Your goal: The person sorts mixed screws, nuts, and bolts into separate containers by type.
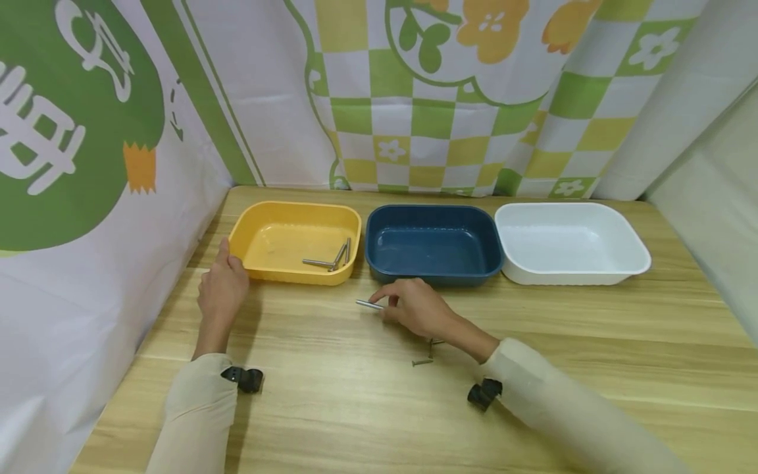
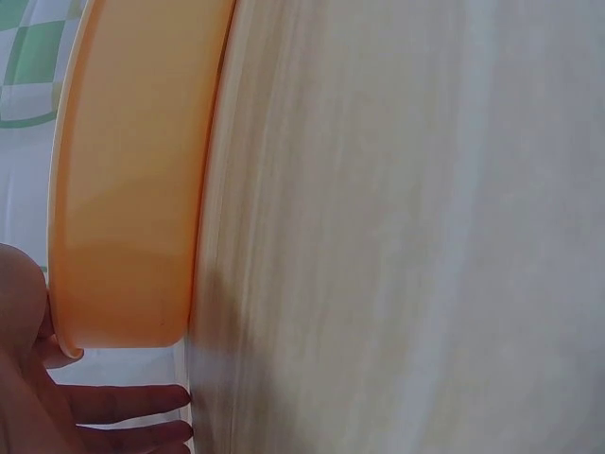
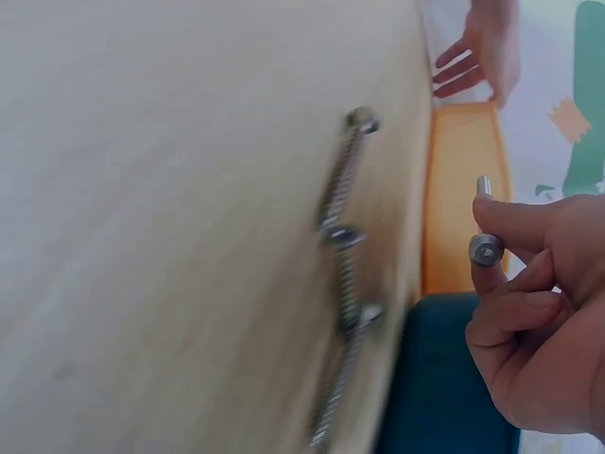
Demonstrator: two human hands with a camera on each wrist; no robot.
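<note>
My right hand (image 1: 417,306) pinches a silver bolt (image 1: 370,305) between thumb and fingers, over the table just in front of the blue bin (image 1: 435,275). In the right wrist view, the round, socketed head of the bolt (image 3: 486,250) faces the camera. At its left end, the yellow bin (image 1: 284,275) has its rim held by the thumb and finger of my left hand (image 1: 224,286); the other fingers stretch out below the rim in the left wrist view. Several silver bolts (image 1: 320,263) lie in the right part of the yellow bin. Three threaded screws (image 3: 345,180) lie on the table near my right forearm.
A white bin (image 1: 571,278) stands right of the blue one, completing a row along the back of the wooden table (image 1: 331,408). Behind it hangs a checkered, flowered cloth (image 1: 414,118). Another printed cloth (image 1: 177,217) borders the left side.
</note>
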